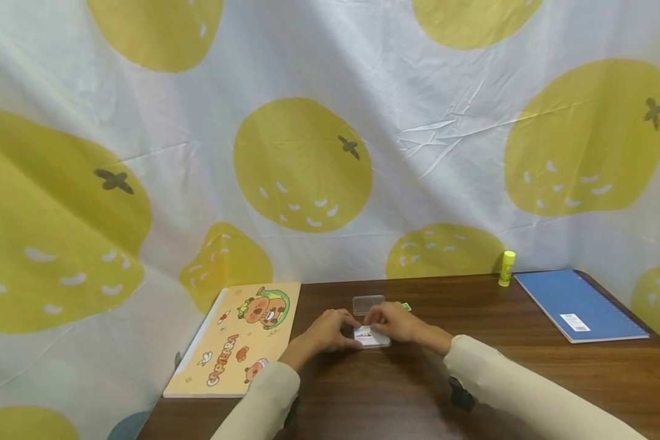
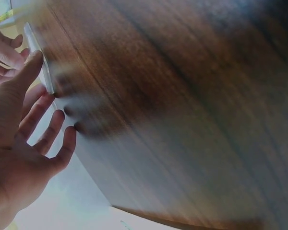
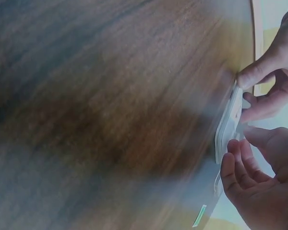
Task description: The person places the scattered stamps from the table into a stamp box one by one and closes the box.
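a pale cloth printed with big yellow fruit [image 1: 302, 165] hangs behind the dark wood-grain table [image 1: 363, 406], and you work near the middle, between your other stationery. the small flat case [image 1: 376, 341], with a white insert marked in red, lies flat on the wood in front of you, right under both hands. your left hand [image 1: 332, 330] pinches it at its left end, thumb on the near side and fingers on the far side, probably so it won't skate about on the smooth top. your right hand [image 1: 396, 321] is bent over the far right part, thumb and fingertips close to the insert; whether they pinch anything there, i cannot tell. that hold looks meant for fine work, one side steadying while the other handles the insert.

just behind the case sits a clear plastic panel [image 1: 369, 303] (perhaps its lid; your fingers hide whether the two join). a small green-and-white piece [image 1: 406, 307] lies beyond your right hand, partly covered by it.

the capybara folder [image 1: 225, 342] at left and the blue notebook [image 1: 602, 308] at right are well apart from your hands, likely to leave your elbows room. the yellow glue stick [image 1: 506, 269] stands upright at the back, beside the notebook.
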The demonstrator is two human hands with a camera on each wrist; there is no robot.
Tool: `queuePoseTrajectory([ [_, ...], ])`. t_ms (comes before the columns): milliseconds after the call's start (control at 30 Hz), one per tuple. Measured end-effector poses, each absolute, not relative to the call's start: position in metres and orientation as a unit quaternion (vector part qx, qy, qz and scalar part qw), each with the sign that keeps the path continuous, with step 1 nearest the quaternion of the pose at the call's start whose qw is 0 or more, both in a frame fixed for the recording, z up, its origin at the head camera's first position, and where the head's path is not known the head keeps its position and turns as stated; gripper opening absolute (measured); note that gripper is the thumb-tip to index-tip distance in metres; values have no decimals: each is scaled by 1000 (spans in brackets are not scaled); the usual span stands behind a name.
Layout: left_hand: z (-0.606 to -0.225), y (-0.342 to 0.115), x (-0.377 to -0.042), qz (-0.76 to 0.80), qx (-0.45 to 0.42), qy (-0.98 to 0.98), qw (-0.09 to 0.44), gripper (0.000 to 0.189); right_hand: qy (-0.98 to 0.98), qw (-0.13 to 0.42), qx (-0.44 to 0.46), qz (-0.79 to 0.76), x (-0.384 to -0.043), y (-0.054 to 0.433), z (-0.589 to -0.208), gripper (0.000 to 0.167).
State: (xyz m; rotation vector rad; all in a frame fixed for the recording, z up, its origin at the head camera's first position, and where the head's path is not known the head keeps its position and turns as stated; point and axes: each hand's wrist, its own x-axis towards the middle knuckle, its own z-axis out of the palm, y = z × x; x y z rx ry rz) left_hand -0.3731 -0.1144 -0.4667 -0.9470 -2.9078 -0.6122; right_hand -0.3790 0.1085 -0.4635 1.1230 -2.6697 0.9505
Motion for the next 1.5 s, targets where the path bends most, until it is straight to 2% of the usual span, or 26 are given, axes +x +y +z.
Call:
queuePoseTrajectory([
  [333,-467,-114,-373,-192,-294,-936,4,46,-877,64,375,295,-387,117,-458,9],
  [667,-468,-114,-374,-195,-296,-935,4,46,-883,51,349,311,-400,130,-448,13],
  [933,-468,-112,-376,-202,-297,-933,4,45,-893,68,331,298,-408,142,-445,12],
  [1500,-468,-115,-373,-199,-294,-935,9,44,-909,89,303,272,-420,168,-452,14],
])
